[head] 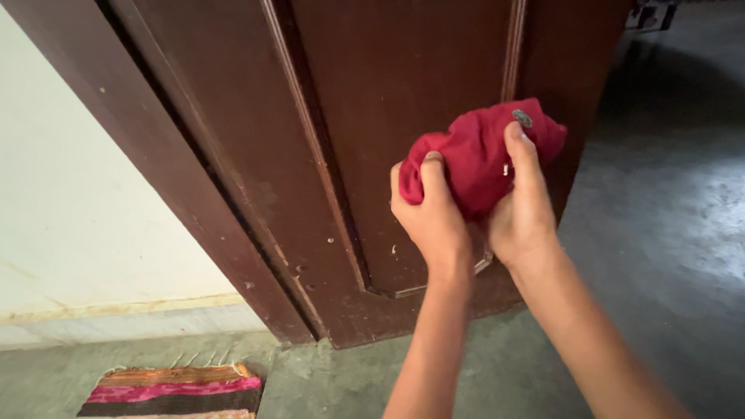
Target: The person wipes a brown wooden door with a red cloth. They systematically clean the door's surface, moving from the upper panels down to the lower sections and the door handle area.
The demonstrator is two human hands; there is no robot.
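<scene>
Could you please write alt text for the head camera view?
Two bare hands, left hand and right hand, bunch a crumpled red cloth against a dark brown panelled wooden door. A striped woven mat lies on the grey concrete floor.

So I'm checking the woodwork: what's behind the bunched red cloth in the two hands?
Behind the bunched red cloth stands the dark brown panelled wooden door, its raised moulding showing on either side. The patch directly under the cloth and both hands is covered.
</scene>
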